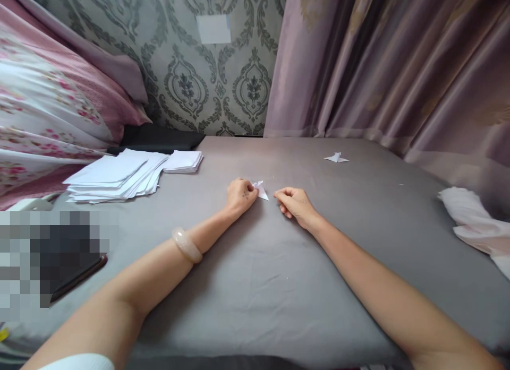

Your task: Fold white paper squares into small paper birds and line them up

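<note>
My left hand (242, 195) is closed on a small folded piece of white paper (261, 191), low over the grey sheet. Pointed corners of the paper stick out to the right of its thumb; the rest lies hidden behind the fingers. Just to the right, apart from the paper, my right hand (294, 204) has its thumb and index finger pinched together and its other fingers curled. Whether anything tiny sits in that pinch I cannot make out. Farther back on the right, a second folded white paper piece (337, 157) rests with its points spread.
Loose stacks of white paper (115, 173) and a smaller pile of paper (183, 161) lie at the left. A dark device, partly blurred out (77, 272), is at the near left. Crumpled pale cloth (474, 216) lies right. Curtains (358, 62) hang behind.
</note>
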Tool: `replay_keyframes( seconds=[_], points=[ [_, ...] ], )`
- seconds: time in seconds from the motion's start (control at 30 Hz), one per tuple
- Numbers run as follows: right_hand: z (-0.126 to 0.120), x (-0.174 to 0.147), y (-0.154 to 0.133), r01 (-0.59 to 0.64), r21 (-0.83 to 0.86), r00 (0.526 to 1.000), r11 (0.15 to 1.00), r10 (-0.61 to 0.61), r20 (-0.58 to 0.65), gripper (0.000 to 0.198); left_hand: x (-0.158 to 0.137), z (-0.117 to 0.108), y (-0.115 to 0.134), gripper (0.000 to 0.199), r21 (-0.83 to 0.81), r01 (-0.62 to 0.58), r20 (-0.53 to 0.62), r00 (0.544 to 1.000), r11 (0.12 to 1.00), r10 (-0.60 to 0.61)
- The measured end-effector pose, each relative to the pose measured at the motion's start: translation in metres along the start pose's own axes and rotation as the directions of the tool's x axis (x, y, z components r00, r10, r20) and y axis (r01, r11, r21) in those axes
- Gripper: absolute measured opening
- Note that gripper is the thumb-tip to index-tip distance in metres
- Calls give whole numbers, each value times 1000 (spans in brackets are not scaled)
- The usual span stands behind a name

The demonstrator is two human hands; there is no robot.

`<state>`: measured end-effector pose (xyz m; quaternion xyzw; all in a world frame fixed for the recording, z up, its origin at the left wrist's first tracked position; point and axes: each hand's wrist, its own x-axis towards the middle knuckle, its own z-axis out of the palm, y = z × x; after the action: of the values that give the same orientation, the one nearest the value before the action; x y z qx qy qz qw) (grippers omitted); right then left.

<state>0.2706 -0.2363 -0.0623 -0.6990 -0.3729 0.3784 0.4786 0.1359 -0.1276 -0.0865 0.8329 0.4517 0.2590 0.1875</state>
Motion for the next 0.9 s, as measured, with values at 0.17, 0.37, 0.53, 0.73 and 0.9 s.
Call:
replay_keyframes(
  seconds=[0.17, 0.37, 0.53, 0.73, 0.9],
  points=[
    [-6, 0, 4, 78, -115, 991, 990, -90, -103, 13, -8, -16, 7, 52, -183, 75, 51, 996, 980, -67],
    [2, -11, -3, 287, -485, 925, 827, -370, -85, 17, 6, -28, -13, 42, -125, 24, 34, 999, 992, -20],
    [30, -10, -7, 267, -731, 929, 628, -370, 21, 25, 6, -18, -17, 38, -48, -110, 145, 983, 993, 116],
    [45, 2, -9, 143, -820, 951, 554, -308, -42, 31, -4, -16, -12, 35, 14, -168, 175, 971, 986, 163],
    [45, 2, -9, 92, -839, 953, 536, -292, -82, 35, -5, -20, -8, 34, 23, -187, 196, 964, 982, 179]
  ],
)
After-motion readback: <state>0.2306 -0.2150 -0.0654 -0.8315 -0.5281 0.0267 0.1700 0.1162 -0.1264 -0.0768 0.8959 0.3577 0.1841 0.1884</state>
